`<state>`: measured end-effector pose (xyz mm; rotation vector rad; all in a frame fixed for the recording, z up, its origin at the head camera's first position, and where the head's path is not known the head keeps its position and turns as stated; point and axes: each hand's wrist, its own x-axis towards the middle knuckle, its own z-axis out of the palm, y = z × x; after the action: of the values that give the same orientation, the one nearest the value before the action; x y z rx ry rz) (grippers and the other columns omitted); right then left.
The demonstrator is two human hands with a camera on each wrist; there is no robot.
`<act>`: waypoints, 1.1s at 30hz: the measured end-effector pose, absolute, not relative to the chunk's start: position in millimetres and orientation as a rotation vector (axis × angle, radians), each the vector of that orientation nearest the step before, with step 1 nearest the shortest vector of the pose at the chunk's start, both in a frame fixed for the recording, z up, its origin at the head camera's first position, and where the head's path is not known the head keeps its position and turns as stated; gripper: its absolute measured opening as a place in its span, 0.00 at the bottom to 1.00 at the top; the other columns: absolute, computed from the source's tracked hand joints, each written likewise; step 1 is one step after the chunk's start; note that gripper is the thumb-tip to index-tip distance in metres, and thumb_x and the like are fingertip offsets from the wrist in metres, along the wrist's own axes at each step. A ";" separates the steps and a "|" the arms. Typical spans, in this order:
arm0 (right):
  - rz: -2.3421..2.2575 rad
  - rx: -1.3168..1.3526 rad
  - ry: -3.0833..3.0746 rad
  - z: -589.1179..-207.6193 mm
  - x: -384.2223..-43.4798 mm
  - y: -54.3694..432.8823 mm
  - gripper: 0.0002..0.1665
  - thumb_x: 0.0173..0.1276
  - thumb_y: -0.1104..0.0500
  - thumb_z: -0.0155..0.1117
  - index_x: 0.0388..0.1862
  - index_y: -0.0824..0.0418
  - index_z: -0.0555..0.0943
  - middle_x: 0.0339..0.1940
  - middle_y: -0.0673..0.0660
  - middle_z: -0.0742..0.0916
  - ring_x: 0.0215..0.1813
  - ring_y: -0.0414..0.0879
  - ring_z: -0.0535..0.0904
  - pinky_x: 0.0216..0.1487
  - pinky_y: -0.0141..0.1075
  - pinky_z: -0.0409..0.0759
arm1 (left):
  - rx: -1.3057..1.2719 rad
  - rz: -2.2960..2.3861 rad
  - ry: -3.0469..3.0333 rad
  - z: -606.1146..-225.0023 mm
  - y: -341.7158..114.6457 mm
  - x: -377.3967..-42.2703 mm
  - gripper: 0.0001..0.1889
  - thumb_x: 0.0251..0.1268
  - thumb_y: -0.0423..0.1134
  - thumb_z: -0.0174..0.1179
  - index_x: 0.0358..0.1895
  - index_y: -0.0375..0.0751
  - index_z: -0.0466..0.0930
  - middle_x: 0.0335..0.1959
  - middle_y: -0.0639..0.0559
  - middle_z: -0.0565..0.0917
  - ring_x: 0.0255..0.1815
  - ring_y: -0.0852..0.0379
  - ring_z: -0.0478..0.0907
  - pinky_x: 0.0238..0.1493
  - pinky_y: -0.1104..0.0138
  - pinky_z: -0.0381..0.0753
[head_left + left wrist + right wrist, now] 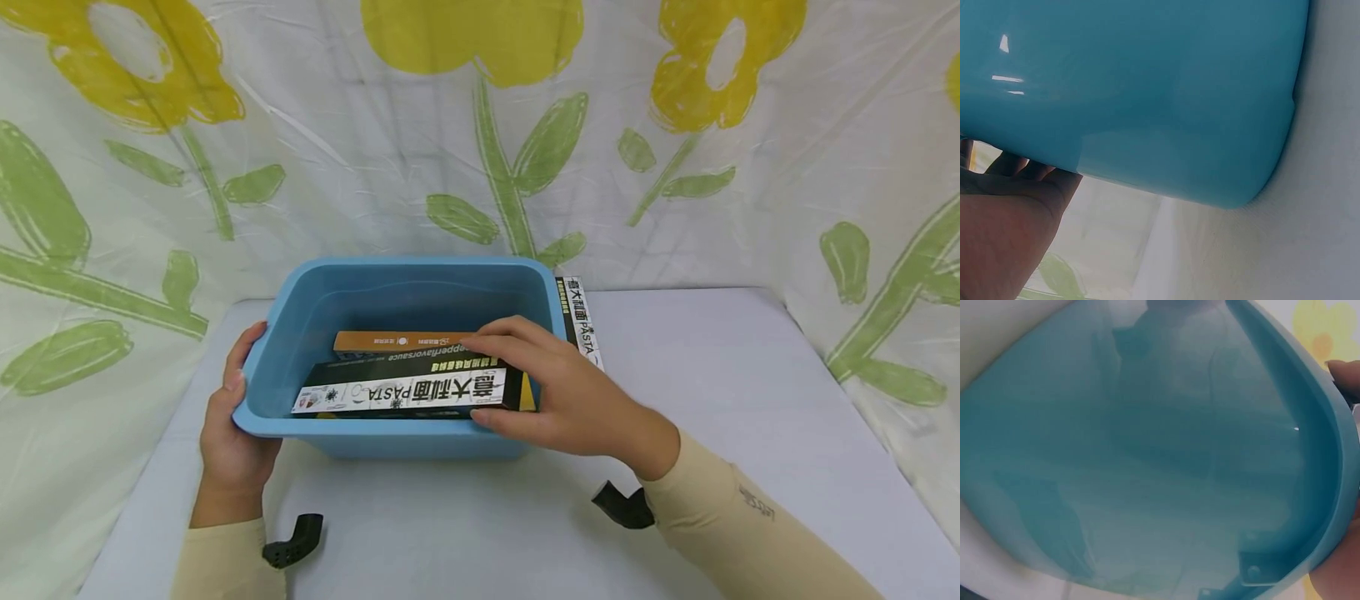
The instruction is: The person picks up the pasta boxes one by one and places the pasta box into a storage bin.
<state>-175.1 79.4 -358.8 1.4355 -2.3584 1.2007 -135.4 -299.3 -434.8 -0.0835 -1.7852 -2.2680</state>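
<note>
A blue plastic bin (420, 450) sits on the table, and my left hand (234, 429) grips its left rim. Inside it lies a black and white pasta box (408, 390), tilted with its right end higher. My right hand (573, 387) holds that end, fingers over the top and thumb on the near side. Behind it is an orange-sided box (390, 340), partly covered. A yellow corner shows under the pasta box's right end. The left wrist view has the bin's outer wall (1166, 94) and part of the left hand; in the right wrist view the bin wall (1166, 444) hides the boxes.
Another pasta box (579, 321) lies on the table just outside the bin's right side, partly hidden by it. The table (697, 367) has a white cover. A white curtain (315, 167) with printed yellow flowers hangs behind the table and along its sides.
</note>
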 end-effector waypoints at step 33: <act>1.244 1.465 -2.353 -359.9 -177.0 77.4 0.39 0.71 0.55 0.78 0.79 0.56 0.77 0.71 0.50 0.79 0.71 0.45 0.75 0.66 0.48 0.76 | -0.079 -2.273 -1.786 -434.0 -299.2 -134.9 0.35 0.79 0.51 0.36 0.87 0.57 0.60 0.86 0.47 0.58 0.82 0.40 0.58 0.69 0.56 0.72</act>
<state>-177.0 77.4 -359.9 1.4652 -2.3530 1.2438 -134.9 -299.2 -434.0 -0.0795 -1.7856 -2.2728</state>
